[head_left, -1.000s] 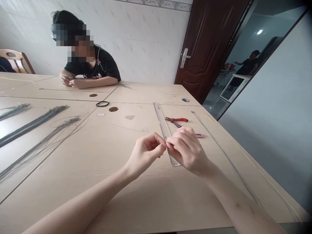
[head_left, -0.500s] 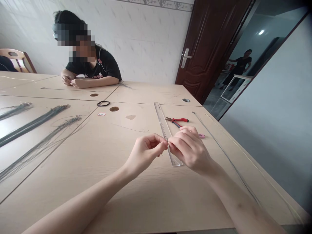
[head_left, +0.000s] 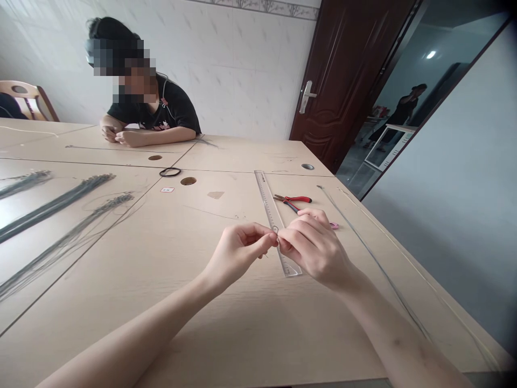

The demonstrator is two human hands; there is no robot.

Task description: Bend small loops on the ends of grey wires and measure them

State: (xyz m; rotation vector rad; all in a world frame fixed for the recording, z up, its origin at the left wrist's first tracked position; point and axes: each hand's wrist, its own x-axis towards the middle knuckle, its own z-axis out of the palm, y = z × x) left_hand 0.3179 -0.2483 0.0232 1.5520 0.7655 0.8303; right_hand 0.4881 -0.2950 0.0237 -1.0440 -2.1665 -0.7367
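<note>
A thin dark wire [head_left: 275,229], bent into a small loop, stands up between my fingertips above the ruler. My left hand [head_left: 244,245] is closed in a pinch on it, thumb against forefinger, and a short wire end pokes out below. From the other side my right hand [head_left: 309,242] pinches the same wire, its fingertips touching those of the left. Beneath the hands lies a clear plastic ruler [head_left: 264,196]. Red-and-blue handled pliers [head_left: 297,200] rest beyond my right hand, and a pink ring-shaped piece [head_left: 334,226] shows partly behind its knuckles.
Bundles of grey wire [head_left: 60,207] lie at the left. Further strands [head_left: 363,242] run along the right table edge. A black band [head_left: 170,172] sits near a round table hole [head_left: 188,181]. Across the table a person [head_left: 173,108] leans on their forearms; another stands beyond the doorway.
Both my hands keep their pinch on the wire, almost unmoved. The person beyond the doorway has shifted and now has an arm raised toward the head.
</note>
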